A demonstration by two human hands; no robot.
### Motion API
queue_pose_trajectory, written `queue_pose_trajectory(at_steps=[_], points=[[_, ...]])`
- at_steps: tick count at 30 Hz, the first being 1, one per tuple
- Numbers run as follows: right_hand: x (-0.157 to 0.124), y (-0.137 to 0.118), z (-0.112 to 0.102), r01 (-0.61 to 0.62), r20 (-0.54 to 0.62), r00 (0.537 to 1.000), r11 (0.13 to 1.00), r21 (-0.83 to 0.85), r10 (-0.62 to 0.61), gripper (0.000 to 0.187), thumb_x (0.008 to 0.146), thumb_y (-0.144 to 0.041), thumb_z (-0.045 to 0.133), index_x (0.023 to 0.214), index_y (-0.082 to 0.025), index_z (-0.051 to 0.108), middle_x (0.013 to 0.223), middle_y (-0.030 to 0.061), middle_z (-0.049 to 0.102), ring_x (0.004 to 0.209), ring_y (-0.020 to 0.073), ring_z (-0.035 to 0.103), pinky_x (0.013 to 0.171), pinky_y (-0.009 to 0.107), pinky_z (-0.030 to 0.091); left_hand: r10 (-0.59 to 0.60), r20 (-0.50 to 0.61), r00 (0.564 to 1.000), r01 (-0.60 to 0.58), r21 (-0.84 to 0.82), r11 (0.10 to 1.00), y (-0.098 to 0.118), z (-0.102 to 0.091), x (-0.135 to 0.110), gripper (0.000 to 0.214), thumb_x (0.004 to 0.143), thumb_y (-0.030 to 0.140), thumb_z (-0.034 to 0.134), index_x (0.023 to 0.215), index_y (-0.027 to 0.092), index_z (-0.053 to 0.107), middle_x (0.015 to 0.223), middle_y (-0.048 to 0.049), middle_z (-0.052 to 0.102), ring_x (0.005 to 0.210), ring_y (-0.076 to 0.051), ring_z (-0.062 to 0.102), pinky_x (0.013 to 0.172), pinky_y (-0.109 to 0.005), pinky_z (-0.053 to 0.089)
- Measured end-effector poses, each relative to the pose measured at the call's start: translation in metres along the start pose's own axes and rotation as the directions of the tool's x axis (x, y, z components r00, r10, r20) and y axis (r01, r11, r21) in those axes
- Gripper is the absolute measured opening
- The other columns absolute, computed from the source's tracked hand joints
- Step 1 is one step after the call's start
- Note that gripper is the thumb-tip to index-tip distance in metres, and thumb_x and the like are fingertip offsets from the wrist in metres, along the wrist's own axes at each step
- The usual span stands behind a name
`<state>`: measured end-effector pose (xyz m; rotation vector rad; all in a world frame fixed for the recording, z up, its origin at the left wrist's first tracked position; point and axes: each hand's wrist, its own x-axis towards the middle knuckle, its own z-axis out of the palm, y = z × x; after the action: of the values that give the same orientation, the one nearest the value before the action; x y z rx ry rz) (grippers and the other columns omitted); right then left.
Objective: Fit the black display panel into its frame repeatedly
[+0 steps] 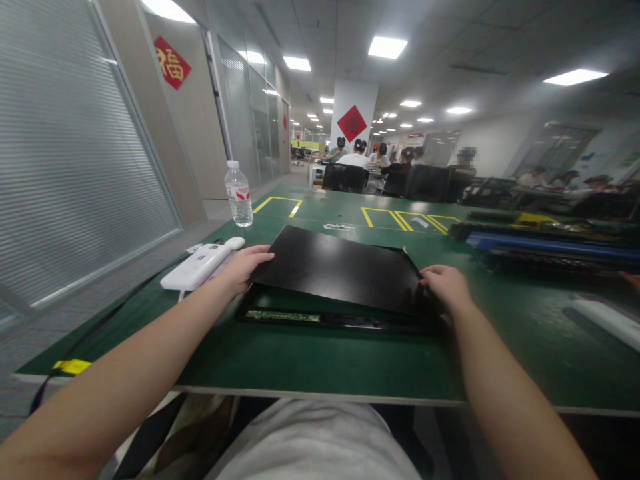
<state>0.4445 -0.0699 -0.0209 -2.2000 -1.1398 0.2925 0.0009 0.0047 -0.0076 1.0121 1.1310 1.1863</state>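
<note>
A glossy black flat panel (340,270), which looks like a screen panel, is tilted over a thin black frame (373,325) on the green table. My left hand (249,265) grips the panel's left edge, thumb and fingers closed on it. At the right edge, my right hand (447,285) pinches the panel near its corner; whether it also touches the frame there I cannot tell. Along the frame's near side, a green circuit board strip (283,316) shows below the panel. The rest of the frame is mostly covered.
A white device (200,269) with a rounded end lies left of my left hand. Behind it stands a water bottle (239,197). Blurred stacked black and blue parts (545,243) lie at right, near a white object (607,320) and another person's hand (632,280). Yellow tape (383,218) marks the table.
</note>
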Motion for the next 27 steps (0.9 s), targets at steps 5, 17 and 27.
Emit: queue_pose_trajectory(at_steps=[5,17,27], points=[[-0.001,-0.001,-0.001,-0.004,0.007,1.0,1.0,0.001,0.004,0.026,0.08,-0.025,0.059,0.096,-0.021,0.079,0.083,0.0056,0.078,0.072,0.0206,0.07,0.061,0.027,0.047,-0.005,-0.007,1.0,0.005,0.006,1.0,0.001,0.002,-0.002,0.025,0.069,0.007,0.073,0.092,0.016,0.076,0.08,-0.0096,0.078,0.071,-0.023,0.074,0.061,-0.029,0.058],[0.004,0.005,0.002,0.029,-0.006,1.0,1.0,0.009,-0.029,0.026,0.077,-0.024,0.06,0.093,-0.021,0.08,0.08,0.0055,0.078,0.068,0.0196,0.068,0.061,0.027,0.047,-0.009,0.007,1.0,0.009,-0.003,1.0,0.0,0.0,0.0,0.026,0.068,0.008,0.074,0.093,0.016,0.077,0.083,-0.0104,0.079,0.072,-0.024,0.075,0.061,-0.029,0.059],[0.009,0.01,0.004,0.034,-0.001,0.999,0.999,0.013,-0.034,0.027,0.076,-0.025,0.06,0.094,-0.022,0.08,0.081,0.005,0.078,0.068,0.0193,0.068,0.06,0.027,0.047,-0.011,-0.02,1.0,0.012,0.026,1.0,0.0,0.001,0.001,0.023,0.067,0.008,0.074,0.087,0.018,0.077,0.08,-0.0083,0.079,0.07,-0.024,0.074,0.058,-0.029,0.058]])
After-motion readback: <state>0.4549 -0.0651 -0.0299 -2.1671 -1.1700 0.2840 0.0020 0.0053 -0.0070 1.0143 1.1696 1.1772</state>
